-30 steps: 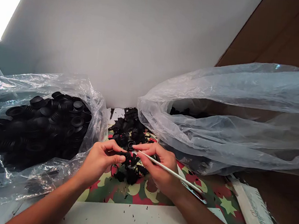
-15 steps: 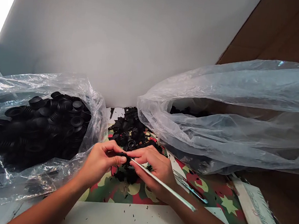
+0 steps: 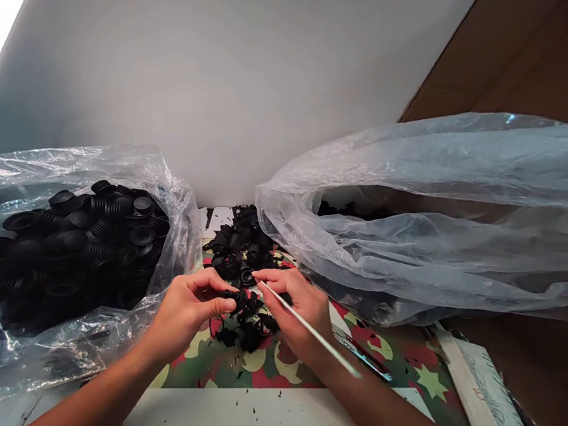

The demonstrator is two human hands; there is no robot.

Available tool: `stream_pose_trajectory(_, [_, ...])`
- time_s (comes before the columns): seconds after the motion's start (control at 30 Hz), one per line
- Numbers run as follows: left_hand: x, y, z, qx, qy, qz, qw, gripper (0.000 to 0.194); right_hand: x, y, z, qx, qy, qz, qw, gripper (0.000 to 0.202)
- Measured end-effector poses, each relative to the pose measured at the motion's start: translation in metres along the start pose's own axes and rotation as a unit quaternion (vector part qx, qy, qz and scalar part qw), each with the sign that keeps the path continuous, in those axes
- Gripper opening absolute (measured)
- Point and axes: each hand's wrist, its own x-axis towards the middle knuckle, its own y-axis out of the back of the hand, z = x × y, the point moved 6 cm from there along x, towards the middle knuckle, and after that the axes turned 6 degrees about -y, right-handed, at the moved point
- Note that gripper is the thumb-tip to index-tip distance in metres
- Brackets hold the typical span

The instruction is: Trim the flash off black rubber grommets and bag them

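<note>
Scraps (image 3: 251, 336), black and jagged, littered the centre, where our left hand (image 3: 184, 314) pinched a dark piece (image 3: 238, 297) and, apart, our right hand (image 3: 305, 312) gripped a slim white stick (image 3: 313, 334). Pale worktop (image 3: 213, 424) stretched toward six o'clock; crinkled bags (image 3: 182, 227) at nine and two hemmed us into a lane.

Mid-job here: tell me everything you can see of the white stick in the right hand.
The white stick is thin, long, straight and pale; its material is unclear. The right hand holds it near its front end, between thumb and fingers. It slants from the fingertips back toward the wearer and to the right, over the hand and wrist; whether its rear end rests on the forearm isn't clear. Its front tip is too small to make out.
</note>
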Motion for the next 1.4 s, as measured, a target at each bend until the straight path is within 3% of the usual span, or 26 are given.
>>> stream_pose_trajectory(0.07, [0.001, 0.001, -0.001, -0.013, -0.003, 0.002, 1.000, 0.014, 0.001, 0.004, 0.006, 0.055, -0.081, -0.008, 0.995, 0.018])
stream_pose_trajectory(0.13, [0.002, 0.002, -0.003, -0.020, -0.006, 0.000, 1.000, 0.013, -0.001, 0.006, 0.004, 0.095, -0.107, -0.023, 0.990, 0.018])
stream_pose_trajectory(0.3, [0.004, 0.004, -0.004, -0.008, -0.010, 0.007, 1.000, 0.012, -0.003, 0.001, -0.009, 0.099, -0.033, -0.063, 0.993, 0.016])
stream_pose_trajectory(0.5, [0.001, 0.000, -0.002, -0.025, -0.001, 0.009, 1.000, 0.015, -0.004, 0.000, -0.016, 0.085, 0.031, -0.049, 0.995, 0.016])
stream_pose_trajectory(1.23, [-0.001, -0.004, 0.003, 0.029, -0.026, 0.035, 0.999, 0.013, -0.005, -0.008, -0.025, -0.025, 0.034, -0.006, 0.999, 0.017])
stream_pose_trajectory(1.4, [-0.006, -0.011, 0.011, 0.032, -0.082, -0.017, 0.996, 0.007, -0.003, -0.007, -0.010, -0.051, 0.003, -0.002, 0.999, 0.016])
